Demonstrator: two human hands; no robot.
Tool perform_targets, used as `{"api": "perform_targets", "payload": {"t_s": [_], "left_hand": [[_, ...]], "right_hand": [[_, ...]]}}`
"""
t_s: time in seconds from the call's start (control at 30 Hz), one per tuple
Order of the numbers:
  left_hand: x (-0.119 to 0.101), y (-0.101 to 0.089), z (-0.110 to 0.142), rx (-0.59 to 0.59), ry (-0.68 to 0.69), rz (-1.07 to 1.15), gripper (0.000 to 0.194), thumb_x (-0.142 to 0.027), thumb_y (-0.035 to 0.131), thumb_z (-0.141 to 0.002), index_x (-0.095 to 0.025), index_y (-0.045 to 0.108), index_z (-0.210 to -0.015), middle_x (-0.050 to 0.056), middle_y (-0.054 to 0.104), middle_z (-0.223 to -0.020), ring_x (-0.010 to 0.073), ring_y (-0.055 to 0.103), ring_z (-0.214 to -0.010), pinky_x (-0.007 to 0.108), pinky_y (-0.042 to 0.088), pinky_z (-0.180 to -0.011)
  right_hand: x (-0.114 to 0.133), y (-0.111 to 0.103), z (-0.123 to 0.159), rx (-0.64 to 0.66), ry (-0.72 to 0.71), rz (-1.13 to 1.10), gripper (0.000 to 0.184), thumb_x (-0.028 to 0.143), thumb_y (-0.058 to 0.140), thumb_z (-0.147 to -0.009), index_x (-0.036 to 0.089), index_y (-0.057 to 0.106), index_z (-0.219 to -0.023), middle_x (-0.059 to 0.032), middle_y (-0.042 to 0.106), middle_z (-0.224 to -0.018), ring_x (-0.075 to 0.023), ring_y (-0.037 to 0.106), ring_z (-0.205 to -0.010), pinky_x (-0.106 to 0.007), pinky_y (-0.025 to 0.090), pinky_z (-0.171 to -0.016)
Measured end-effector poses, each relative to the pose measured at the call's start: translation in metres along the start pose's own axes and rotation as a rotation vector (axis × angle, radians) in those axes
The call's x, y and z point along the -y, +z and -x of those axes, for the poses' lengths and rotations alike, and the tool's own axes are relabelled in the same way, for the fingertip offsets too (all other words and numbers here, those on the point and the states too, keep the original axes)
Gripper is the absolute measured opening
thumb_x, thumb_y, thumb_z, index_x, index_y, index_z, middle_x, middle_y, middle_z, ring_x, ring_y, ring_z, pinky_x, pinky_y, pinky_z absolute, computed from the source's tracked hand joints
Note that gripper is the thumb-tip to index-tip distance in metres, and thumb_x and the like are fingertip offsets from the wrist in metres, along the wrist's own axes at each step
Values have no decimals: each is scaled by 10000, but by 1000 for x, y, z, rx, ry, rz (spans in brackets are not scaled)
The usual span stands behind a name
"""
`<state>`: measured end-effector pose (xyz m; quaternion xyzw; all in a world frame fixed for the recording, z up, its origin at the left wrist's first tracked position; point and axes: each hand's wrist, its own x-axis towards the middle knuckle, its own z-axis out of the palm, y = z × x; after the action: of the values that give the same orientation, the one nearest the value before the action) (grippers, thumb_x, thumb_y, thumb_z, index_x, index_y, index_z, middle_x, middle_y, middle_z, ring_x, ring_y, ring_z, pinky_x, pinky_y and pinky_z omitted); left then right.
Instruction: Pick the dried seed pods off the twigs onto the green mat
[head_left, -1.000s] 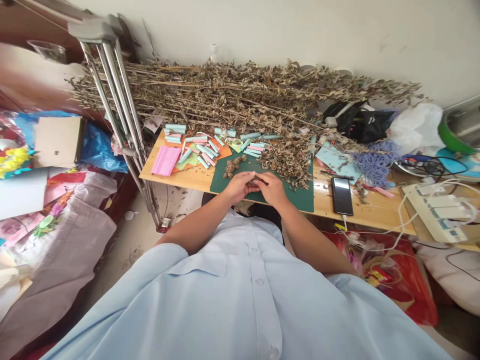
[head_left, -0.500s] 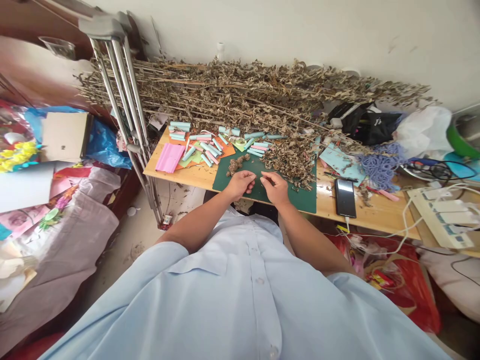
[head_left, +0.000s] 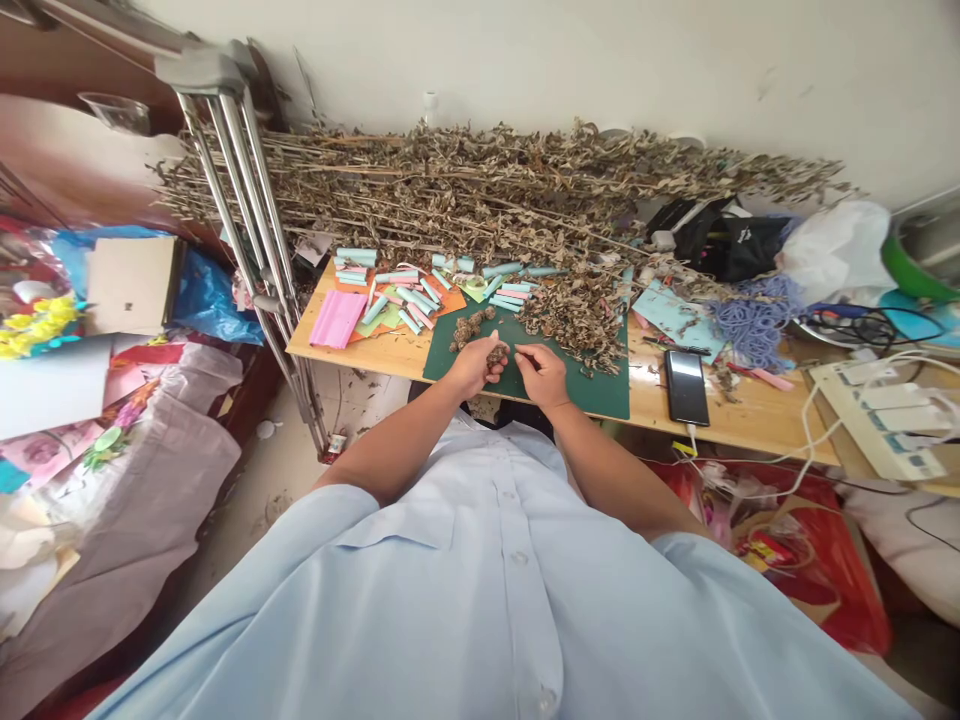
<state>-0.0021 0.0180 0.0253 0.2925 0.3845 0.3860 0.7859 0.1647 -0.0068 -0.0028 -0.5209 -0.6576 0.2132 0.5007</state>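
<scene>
My left hand (head_left: 472,370) is closed around a small ball of crumpled dried leaves (head_left: 496,354), held over the near part of a green cutting mat (head_left: 589,393). Just to its right, my right hand (head_left: 545,376) has thumb and forefinger pinched together; anything between them is too small to make out. The two hands are slightly apart. Behind my left hand, several similar leaf balls (head_left: 466,328) lie clustered on the mat. A heap of loose dried leaves (head_left: 577,318) covers the mat's right rear, beyond my right hand.
Long dried plant stalks (head_left: 450,175) line the wall. Left of the mat lie small paper rolls (head_left: 420,300) and a pink paper piece (head_left: 337,320). A phone (head_left: 686,388), purple cord (head_left: 759,322) and power strip (head_left: 874,425) sit rightward. Metal crutches (head_left: 244,190) stand at left.
My hands were together around dried leaves, then came slightly apart. The left hand has turned so the leaf ball shows in its fingers. The right hand's fingers have drawn in to a pinch.
</scene>
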Motion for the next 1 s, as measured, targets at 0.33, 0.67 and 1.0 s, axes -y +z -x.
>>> {"api": "perform_targets", "payload": {"t_s": [0.33, 0.67, 1.0], "left_hand": [[7, 1, -3, -25, 18, -122, 139, -238, 652, -804, -171, 554, -876, -11, 535, -643, 46, 393, -442, 150, 216, -413], [9, 7, -2, -87, 45, -330, 90, -188, 587, -805, -183, 519, -863, -33, 528, -637, 41, 384, -450, 142, 242, -426], [15, 5, -3, -107, 94, -491, 49, -158, 560, -783, -177, 531, -816, -25, 556, -621, 49, 399, -452, 157, 263, -424]], "right_hand": [[0, 1, 3, 5, -23, -26, 192, 342, 608, -935, 246, 734, -1043, -67, 741, -994, -213, 690, -893, -395, 582, -840], [-10, 7, 8, 28, -60, -44, 274, 301, 616, -931, 262, 676, -1194, -53, 739, -1001, -201, 697, -852, -390, 591, -848], [-6, 5, 9, 56, -14, -52, 236, 271, 612, -896, 230, 663, -1122, -50, 739, -946, -189, 701, -797, -362, 590, -798]]}}
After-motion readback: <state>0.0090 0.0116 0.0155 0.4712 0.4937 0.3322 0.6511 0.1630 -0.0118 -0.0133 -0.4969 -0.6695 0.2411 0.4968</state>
